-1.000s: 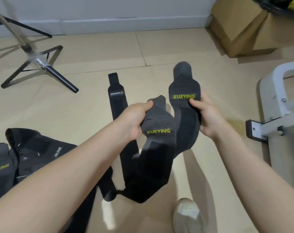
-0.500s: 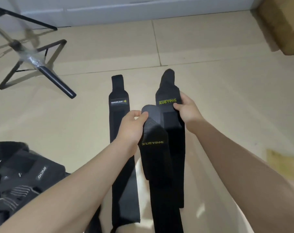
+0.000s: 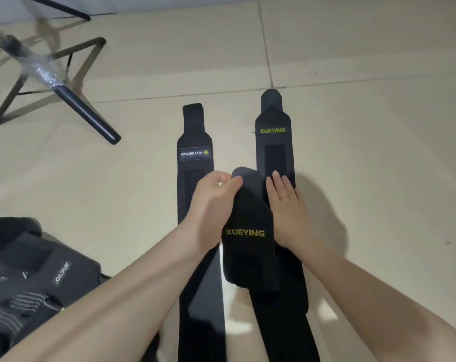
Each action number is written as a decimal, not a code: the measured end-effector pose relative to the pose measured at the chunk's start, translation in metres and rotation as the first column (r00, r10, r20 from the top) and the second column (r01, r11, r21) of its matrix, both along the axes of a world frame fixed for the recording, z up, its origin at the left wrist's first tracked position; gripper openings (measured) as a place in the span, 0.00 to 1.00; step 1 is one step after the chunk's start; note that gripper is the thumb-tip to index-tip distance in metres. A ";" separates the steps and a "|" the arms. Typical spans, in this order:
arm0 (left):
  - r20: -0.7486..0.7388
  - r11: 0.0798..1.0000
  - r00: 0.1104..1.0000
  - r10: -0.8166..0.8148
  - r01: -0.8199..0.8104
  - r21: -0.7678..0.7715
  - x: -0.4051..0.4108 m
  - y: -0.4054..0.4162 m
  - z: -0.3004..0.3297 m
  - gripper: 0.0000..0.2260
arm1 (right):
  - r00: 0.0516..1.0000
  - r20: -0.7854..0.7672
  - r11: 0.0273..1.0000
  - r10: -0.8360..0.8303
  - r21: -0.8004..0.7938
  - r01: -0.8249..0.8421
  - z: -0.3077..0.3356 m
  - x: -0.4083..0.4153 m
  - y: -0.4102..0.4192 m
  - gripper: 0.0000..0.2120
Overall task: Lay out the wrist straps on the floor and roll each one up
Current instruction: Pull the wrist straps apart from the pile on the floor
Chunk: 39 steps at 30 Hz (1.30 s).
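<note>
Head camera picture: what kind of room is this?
Probably a home workout or storage room, though that is a guess. Wrist straps lie on a pale tiled floor, more black gear is piled at the left, and a black tripod stand sits near the wall.

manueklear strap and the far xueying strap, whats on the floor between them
In the head view, mostly bare floor separates the Manueklear strap from the far Xueying strap. Nearer the person, the left hand pinches a second Xueying strap in that gap.

tiled indoor floor [image 3: 352, 61], tripod [image 3: 65, 82] nearby
</note>
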<state>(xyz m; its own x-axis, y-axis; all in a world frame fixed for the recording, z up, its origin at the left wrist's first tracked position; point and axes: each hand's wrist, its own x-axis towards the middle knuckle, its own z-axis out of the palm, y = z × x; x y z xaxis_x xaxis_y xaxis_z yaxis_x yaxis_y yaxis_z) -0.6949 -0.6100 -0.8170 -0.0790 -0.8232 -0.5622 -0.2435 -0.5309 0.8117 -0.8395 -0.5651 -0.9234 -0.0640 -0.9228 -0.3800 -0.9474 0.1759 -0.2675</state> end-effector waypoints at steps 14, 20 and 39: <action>0.019 0.994 0.999 0.043 -0.045 0.104 -0.008 0.010 0.010 0.09 | 0.103 0.805 0.788 -0.584 0.532 0.309 0.106 -0.002 0.009 0.19; -0.179 0.993 0.982 -0.056 0.074 0.093 -0.009 0.041 0.017 0.11 | 0.533 0.744 0.906 -0.403 0.242 0.346 0.118 -0.001 0.058 0.06; -0.695 0.308 0.623 -0.359 0.782 0.542 0.025 0.170 0.035 0.13 | 0.169 0.909 0.659 -0.381 0.138 0.740 0.155 -0.025 0.091 0.08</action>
